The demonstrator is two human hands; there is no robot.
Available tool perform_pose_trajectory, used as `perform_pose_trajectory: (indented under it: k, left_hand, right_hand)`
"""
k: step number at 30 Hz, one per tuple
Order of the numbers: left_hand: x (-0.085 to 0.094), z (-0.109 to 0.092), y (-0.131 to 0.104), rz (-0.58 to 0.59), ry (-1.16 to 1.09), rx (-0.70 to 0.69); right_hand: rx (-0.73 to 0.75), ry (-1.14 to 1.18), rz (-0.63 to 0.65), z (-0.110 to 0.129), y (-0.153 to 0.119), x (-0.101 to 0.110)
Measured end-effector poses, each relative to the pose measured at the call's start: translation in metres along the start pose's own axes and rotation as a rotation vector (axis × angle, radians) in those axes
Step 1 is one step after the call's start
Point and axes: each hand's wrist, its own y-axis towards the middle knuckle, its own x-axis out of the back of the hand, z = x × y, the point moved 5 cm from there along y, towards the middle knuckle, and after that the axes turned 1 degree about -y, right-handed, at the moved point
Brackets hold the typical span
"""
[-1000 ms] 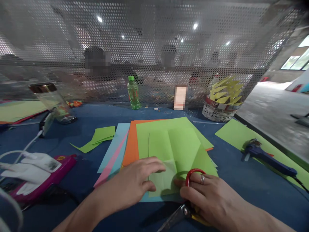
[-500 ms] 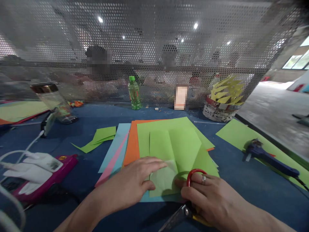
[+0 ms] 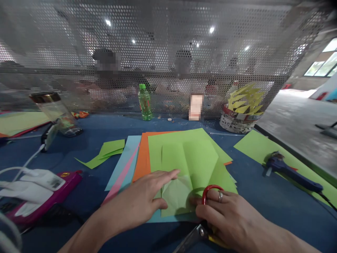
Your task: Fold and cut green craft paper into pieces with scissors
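Note:
Creased light-green paper (image 3: pixel 200 161) lies on top of a stack of coloured sheets before me. A paler, whitish-green paper piece (image 3: pixel 177 196) covers its near left part. My left hand (image 3: pixel 139 193) is open over the left edge of this pale piece, with thumb and fingers apart. Scissors (image 3: pixel 201 231) are in my right hand (image 3: pixel 229 216), whose fingers curl about the red handle loop (image 3: pixel 213 188). The blades point down and left, away from the paper. My right fingertips rest near the right edge of the pale piece, partly hidden in shadow.
Orange sheets (image 3: pixel 142 154) and blue sheets (image 3: pixel 123 156) lie beneath the green paper. At left are green scraps (image 3: pixel 113 148) and a magenta power strip (image 3: pixel 72 179). A glue gun (image 3: pixel 292 172) lies at right. A green bottle (image 3: pixel 144 103) and a woven basket (image 3: pixel 238 121) stand behind.
The view has shifted slightly. My left fingers have moved a little off the pale piece, whose creases show more clearly. My right hand keeps its hold on the scissors.

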Motion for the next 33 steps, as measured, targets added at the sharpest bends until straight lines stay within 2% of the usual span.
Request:
perform_pose_trajectory:
  k: [7, 24, 30, 33]
  left_hand:
    - [0.0014, -0.0016, -0.0021, -0.006, -0.002, 0.001]
    - [0.0002, 0.0029, -0.0022, 0.01, 0.041, 0.0]
    - [-0.0024, 0.0037, -0.0016, -0.003, 0.074, -0.032]
    - [-0.0038, 0.0024, -0.0017, -0.045, 0.129, -0.096]
  right_hand:
    - [-0.001, 0.005, -0.016, 0.0018, 0.0016, 0.0053]
    - [0.0, 0.008, -0.036, -0.001, -0.0006, -0.0013]
    - [0.003, 0.012, -0.023, -0.0005, 0.0014, 0.001]
    - [0.005, 0.011, -0.023, 0.0003, 0.0022, 0.003]
